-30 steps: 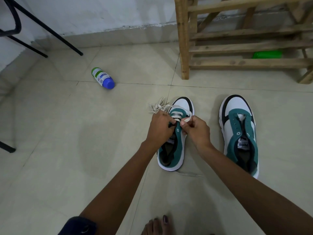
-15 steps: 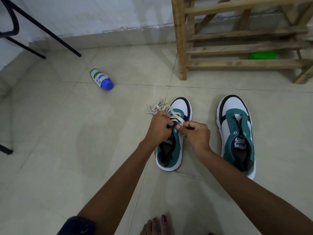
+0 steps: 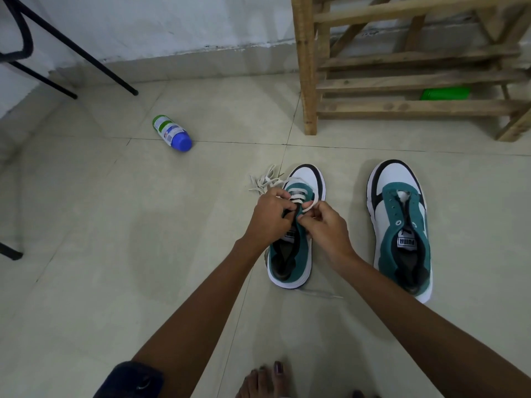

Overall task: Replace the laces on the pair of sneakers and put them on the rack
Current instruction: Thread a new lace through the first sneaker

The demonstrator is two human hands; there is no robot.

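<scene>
Two teal, white and black sneakers stand on the tiled floor. The left sneaker carries a cream lace through its front eyelets, and the loose end lies bunched to the left of its toe. My left hand grips the sneaker's left eyelet edge with curled fingers. My right hand pinches the lace at the right eyelets. The right sneaker stands apart with no lace. The wooden rack stands beyond, at the top right.
A white bottle with a blue cap lies on the floor to the left. Black metal chair legs cross the upper left. A green object lies under the rack. A thin lace end trails behind the left sneaker. My toes show at the bottom.
Both hands stayed on the left sneaker's eyelets. My right hand's fingers shifted slightly along the lace. The view moved a little.
</scene>
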